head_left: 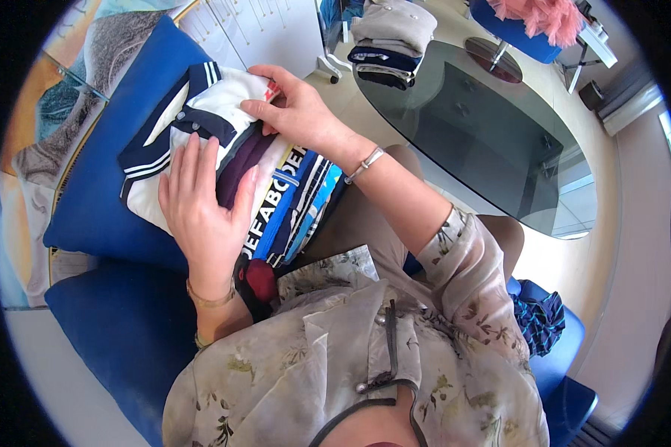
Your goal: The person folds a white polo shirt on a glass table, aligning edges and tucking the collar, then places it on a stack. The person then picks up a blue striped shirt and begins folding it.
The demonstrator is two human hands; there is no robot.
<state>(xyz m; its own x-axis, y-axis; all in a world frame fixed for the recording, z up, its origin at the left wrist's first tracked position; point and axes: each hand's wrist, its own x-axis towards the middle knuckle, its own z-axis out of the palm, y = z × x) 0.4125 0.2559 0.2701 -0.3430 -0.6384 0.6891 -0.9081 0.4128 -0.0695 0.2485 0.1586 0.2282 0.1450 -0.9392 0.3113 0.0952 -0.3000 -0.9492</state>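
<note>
A white polo shirt with a navy striped collar [170, 148] lies folded on top of a stack of folded clothes [274, 207] on the blue seat beside me. My left hand [204, 193] rests flat on the shirt just below its buttoned placket, fingers slightly spread and thumb apart. At the shirt's far edge, near a red print, my right hand [291, 109] pinches the white fabric between thumb and fingers. Purple, white, blue lettered and patterned garments show beneath the shirt.
Blue cushions [128, 139] lie behind and beside the stack. An oval glass table [481, 134] stands at the upper right, with another folded clothes pile [394, 33] at its edge. A crumpled navy patterned cloth [539, 321] sits on the seat at right. Pink ruffled fabric [542, 17] lies on a blue chair.
</note>
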